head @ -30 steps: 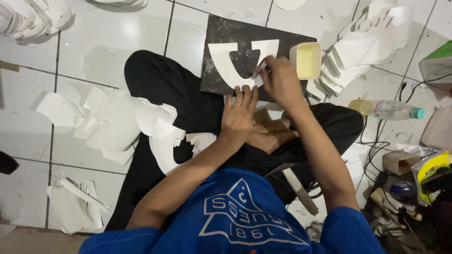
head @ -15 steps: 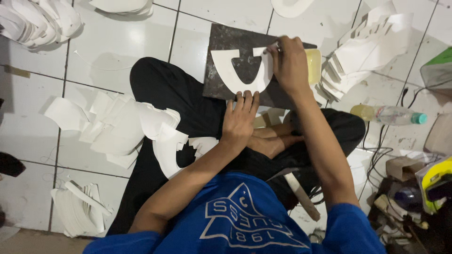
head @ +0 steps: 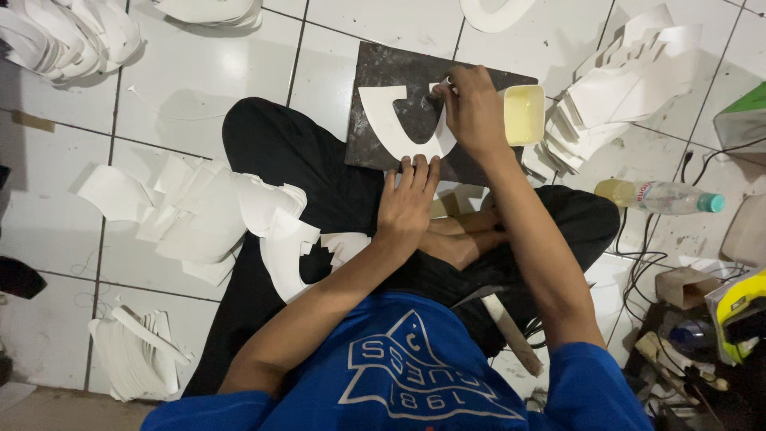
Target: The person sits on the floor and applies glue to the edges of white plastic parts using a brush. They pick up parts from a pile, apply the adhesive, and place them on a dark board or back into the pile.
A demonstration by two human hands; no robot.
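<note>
A white U-shaped cut piece [head: 391,132] lies on a dark square board [head: 375,72] on the tiled floor, in front of my crossed legs. My left hand [head: 407,199] lies flat with its fingertips pressing the near edge of the piece. My right hand [head: 472,108] is pinched around a small tool [head: 447,83] at the far end of the piece's right arm; the tool is mostly hidden by my fingers. A cream tub of yellowish liquid [head: 525,114] stands on the board just right of that hand.
Stacks of white cut pieces lie at the left [head: 191,215], far left [head: 72,36], lower left [head: 136,355] and far right [head: 630,88]. A plastic bottle [head: 658,195], cables, a small box [head: 686,286] and a yellow object [head: 742,311] crowd the right.
My right hand has moved away from me along the piece's right arm, from near its bend to its far tip. My left hand has stayed pressing the near edge.
</note>
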